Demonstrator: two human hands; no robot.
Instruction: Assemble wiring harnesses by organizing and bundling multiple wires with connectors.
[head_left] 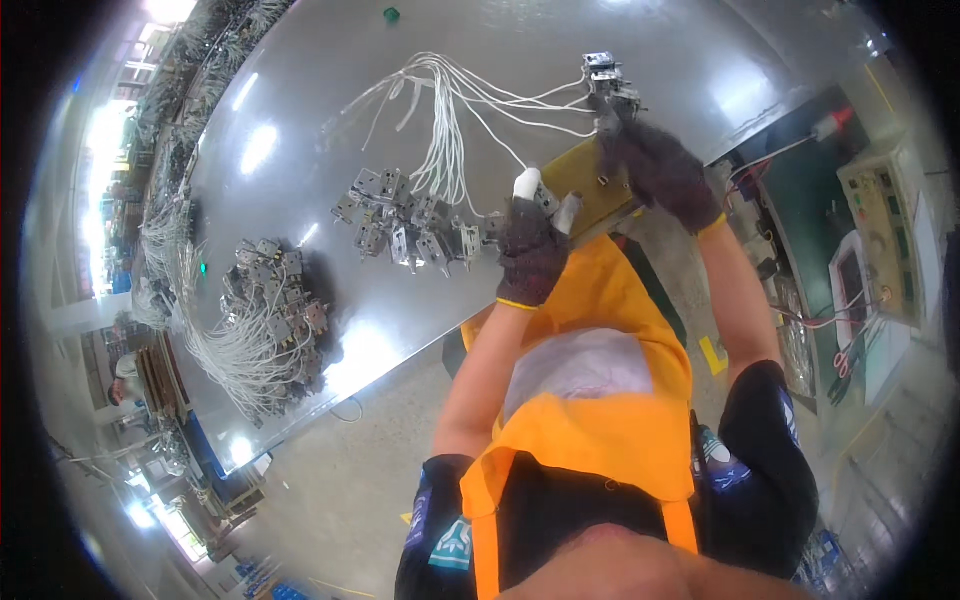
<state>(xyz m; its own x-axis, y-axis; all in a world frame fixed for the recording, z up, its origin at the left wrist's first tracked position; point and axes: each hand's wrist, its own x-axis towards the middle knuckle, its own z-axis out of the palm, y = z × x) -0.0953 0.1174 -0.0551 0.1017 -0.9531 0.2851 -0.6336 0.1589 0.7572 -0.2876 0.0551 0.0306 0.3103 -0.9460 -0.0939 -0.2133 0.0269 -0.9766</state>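
Observation:
My left hand (533, 250), in a dark glove with a white cover on one fingertip, is closed on a small metal block (546, 198) at the table's near edge. A white wire runs up from near that block. My right hand (665, 170), also gloved, reaches over a brass-coloured plate (585, 185). Its blurred fingertips are at a small pile of metal blocks (606, 72) with white wires, and their grip cannot be made out. Left of my left hand lies a larger heap of metal blocks (405, 220), joined to a bundle of white wires (445, 140).
The shiny metal table (300, 110) carries another big heap of wired blocks (270, 300) at the left. A green bit (391, 15) lies at the far side. On the right stand a control box (880, 235) with wires and a pair of scissors (842, 362).

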